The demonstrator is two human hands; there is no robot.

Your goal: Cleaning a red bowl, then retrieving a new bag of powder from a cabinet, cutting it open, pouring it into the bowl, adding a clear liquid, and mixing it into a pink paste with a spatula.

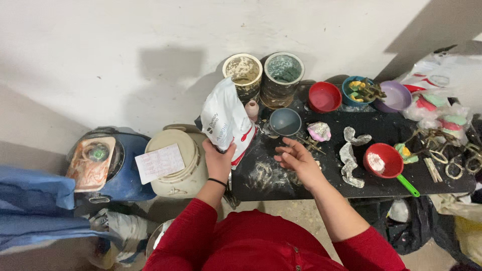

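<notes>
Left fingers gripping white bag at table edge, right fingers spread, empty

My left hand grips a bag at frame centre, over the left end of the table. My right hand hovers just right of it, above the tabletop. Behind the bag, 2 cans stand side by side against the wall. Right of them sit 3 bowls in a row. A scoop lies centre right. Left of the table, 2 drums stand on the floor.
</notes>
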